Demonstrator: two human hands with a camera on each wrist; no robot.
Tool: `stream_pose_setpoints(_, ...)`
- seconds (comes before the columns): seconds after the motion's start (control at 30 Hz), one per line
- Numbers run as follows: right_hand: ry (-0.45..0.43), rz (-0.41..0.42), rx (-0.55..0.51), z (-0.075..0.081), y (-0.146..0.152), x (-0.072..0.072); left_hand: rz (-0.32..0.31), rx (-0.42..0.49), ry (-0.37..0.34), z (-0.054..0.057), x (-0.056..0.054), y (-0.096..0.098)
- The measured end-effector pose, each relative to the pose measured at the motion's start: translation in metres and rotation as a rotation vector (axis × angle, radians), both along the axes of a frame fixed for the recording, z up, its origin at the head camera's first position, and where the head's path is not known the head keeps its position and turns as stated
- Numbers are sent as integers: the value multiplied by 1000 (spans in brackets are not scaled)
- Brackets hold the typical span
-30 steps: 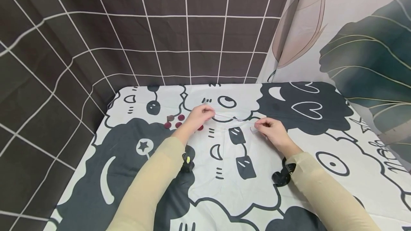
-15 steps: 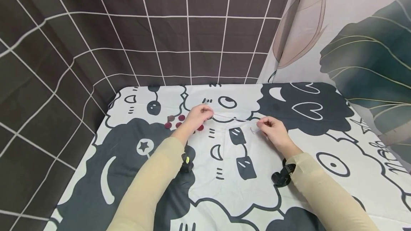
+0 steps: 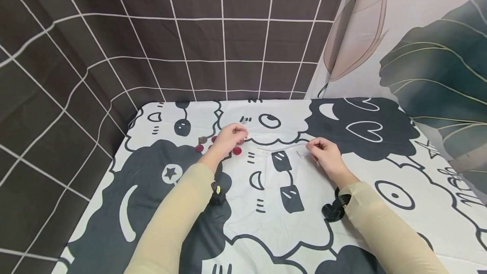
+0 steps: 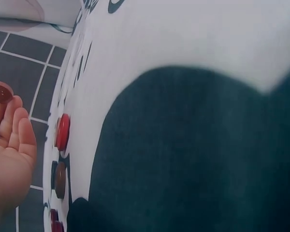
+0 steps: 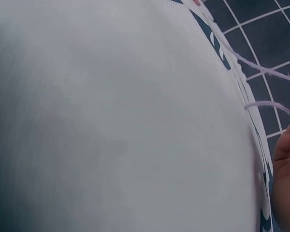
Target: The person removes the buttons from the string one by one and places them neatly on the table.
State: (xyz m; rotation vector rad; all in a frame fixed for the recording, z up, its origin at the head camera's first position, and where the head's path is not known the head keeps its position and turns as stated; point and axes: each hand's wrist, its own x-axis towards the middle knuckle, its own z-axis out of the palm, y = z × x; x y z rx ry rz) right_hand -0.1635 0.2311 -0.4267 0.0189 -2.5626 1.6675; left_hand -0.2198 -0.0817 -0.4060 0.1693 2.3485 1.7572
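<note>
My left hand (image 3: 229, 136) hovers above the cloth at centre, pinching a dark red button (image 4: 1, 92) at its fingertips; small holes show in the button's face. My right hand (image 3: 324, 154) pinches a thin pale lilac string (image 5: 261, 67) a little to the right. From the right fingers the string runs left in a slack sag, and a short tail hangs below them. Whether its far end reaches the left hand or the button I cannot tell. Just under the left hand lies a bright red button (image 3: 237, 151), also seen in the left wrist view.
Several more buttons lie left of the left hand, among them a dark red button (image 3: 199, 148) and a brown button (image 3: 203, 140). A black-and-white patterned cloth (image 3: 277, 231) covers the table. A dark gridded curtain (image 3: 243, 37) stands behind it.
My left hand has moved slightly left and lifted, showing a button at its fingertips. The string, earlier straight between both hands, now sags. The right hand has barely moved.
</note>
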Motion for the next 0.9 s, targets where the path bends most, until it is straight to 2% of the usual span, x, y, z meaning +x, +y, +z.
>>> stream_pose_setpoints(0.1,1,-2,-6,-1,1,0,7,-14,19,0,0,-3)
stream_pose_setpoints(0.27,-8,3,5,-1,2,0,31,-89,59,1,2,-10)
stream_pose_setpoints(0.4,-18,9,4,14,-5,8,34,-94,33,4,4,-16)
stream_pose_setpoints(0.53,-16,14,8,29,-12,17,39,-97,11,3,3,-20)
stream_pose_setpoints(0.7,-27,10,14,17,-7,10,44,-113,27,1,1,-26)
stream_pose_setpoints(0.9,-37,6,11,-1,2,0,85,-173,69,0,0,-33)
